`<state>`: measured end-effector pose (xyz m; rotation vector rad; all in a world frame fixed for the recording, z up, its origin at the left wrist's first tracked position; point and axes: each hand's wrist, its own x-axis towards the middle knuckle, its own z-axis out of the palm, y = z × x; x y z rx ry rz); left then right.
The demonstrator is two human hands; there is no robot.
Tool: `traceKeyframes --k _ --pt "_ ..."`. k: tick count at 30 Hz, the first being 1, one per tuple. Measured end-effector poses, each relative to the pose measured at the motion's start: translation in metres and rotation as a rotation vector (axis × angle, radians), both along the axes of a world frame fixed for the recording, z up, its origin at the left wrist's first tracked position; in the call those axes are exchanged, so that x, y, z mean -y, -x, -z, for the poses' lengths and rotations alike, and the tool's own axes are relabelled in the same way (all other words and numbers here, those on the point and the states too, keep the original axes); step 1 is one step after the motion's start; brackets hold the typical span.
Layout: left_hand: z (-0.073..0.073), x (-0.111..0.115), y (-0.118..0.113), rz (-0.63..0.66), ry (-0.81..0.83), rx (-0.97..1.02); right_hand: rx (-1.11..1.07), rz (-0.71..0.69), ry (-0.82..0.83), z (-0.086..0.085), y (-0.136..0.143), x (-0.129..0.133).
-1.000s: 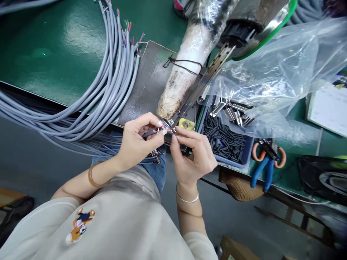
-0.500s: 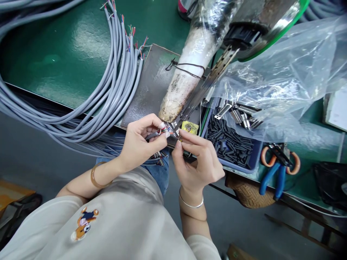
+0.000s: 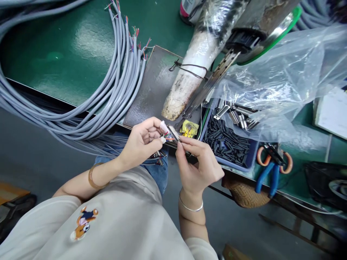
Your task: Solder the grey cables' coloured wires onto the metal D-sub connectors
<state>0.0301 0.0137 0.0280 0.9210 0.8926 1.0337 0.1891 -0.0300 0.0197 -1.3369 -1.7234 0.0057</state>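
Observation:
Between my hands, below the tip of a white wrapped tube [image 3: 180, 88], is a metal multi-pin connector [image 3: 173, 133]. My right hand [image 3: 199, 159] pinches its lower right end between thumb and fingers. Thin coloured wires [image 3: 168, 138] run from the connector's left side to my left hand [image 3: 145, 139], whose thumb and fingertips are closed on them. The sheath of that cable is mostly hidden by my left fingers. A dark metal strip [image 3: 208, 85] slants down beside the tube, and a yellow sponge [image 3: 189, 129] lies just right of the connector.
Grey cables [image 3: 108, 97] with stripped ends curve over the table [image 3: 67, 54] at left. A blue bin [image 3: 251, 160] of black sleeves [image 3: 227, 142] and connectors [image 3: 238, 115] stands at right, partly under a plastic bag [image 3: 292, 79]. Blue-handled pliers [image 3: 268, 177] and orange-handled scissors [image 3: 287, 162] lie beyond.
The connector has come away from the tips of the tube and strip, slightly down, and shows more fully. The view has shifted a little. Both hands keep their pinch.

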Motion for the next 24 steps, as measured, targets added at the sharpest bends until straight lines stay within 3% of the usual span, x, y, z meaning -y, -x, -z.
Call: traceKeyframes --k 3,6,9,13,18,24 --pt "0.003 0.002 0.004 0.028 0.067 0.058 -0.191 0.016 0.093 0.001 -0.001 0.007" --pt "0.003 0.006 0.005 0.063 0.117 0.077 -0.301 0.126 0.047 -0.005 -0.004 0.016" --pt "0.002 0.009 0.004 0.095 0.143 0.077 -0.148 0.13 0.118 -0.016 -0.006 0.018" --pt "0.003 0.013 0.003 0.108 0.121 0.043 -0.018 -0.05 0.286 -0.024 0.002 0.01" --pt "0.004 0.014 0.007 0.132 0.138 0.05 -0.066 -0.078 0.318 -0.018 0.007 0.007" --pt "0.009 0.013 0.01 0.115 0.178 0.162 -0.022 -0.012 0.302 -0.01 -0.005 0.007"
